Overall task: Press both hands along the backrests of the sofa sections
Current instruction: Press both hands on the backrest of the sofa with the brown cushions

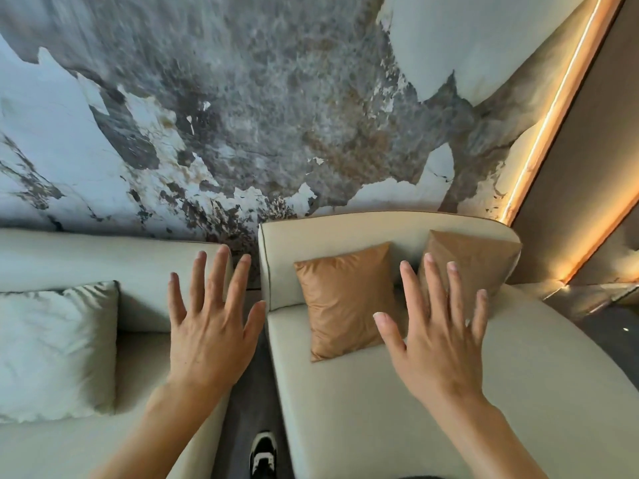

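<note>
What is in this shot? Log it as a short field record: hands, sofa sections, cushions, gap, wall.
left hand: open, fingers spread, raised in front of the left backrest; contact cannot be told
right hand: open, fingers spread, raised in front of the tan cushions
left sofa section: cream, holds a pale cushion
right sofa section: cream, right backrest behind two tan cushions
gap: dark floor between sections, one shoe visible
wall: grey and white marbled
</note>
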